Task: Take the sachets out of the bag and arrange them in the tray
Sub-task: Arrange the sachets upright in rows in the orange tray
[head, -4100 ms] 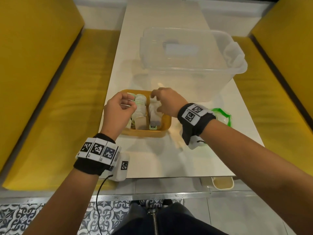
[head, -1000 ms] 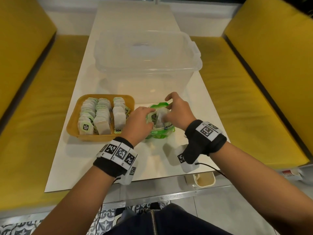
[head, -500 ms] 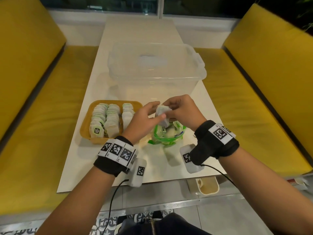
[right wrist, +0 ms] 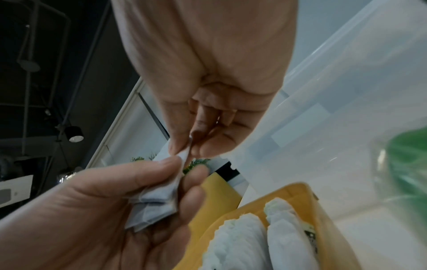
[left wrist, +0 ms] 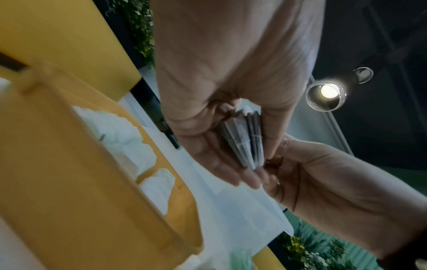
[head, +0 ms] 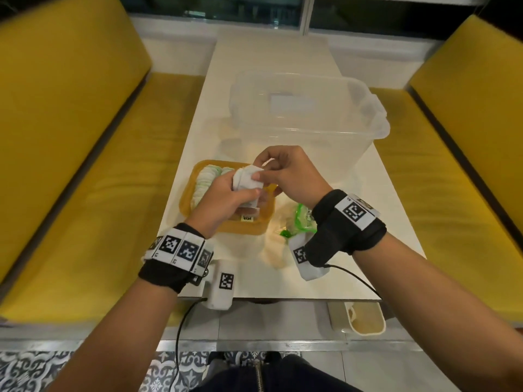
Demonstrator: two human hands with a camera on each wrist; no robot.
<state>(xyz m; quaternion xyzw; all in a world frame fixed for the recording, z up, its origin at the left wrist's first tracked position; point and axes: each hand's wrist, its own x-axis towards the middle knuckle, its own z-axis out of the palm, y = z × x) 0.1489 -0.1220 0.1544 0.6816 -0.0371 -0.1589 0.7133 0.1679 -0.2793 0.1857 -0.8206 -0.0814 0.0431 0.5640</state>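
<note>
My left hand grips a small stack of white sachets above the yellow tray. In the left wrist view the stack sits edge-on between its thumb and fingers. My right hand pinches the top corner of one sachet in that stack; the rest of the stack stays in the left hand. The tray holds rows of white sachets, also seen as rows in the right wrist view. The green-edged clear bag lies on the table right of the tray, partly hidden by my right wrist.
A large clear plastic bin stands on the white table just behind the tray. Yellow bench seats flank the table on both sides. A small cream container sits below the table's front edge.
Both hands lifted a stack of sachets out of the bag and carried it left, from over the bag to over the tray. The bag stays on the table.
</note>
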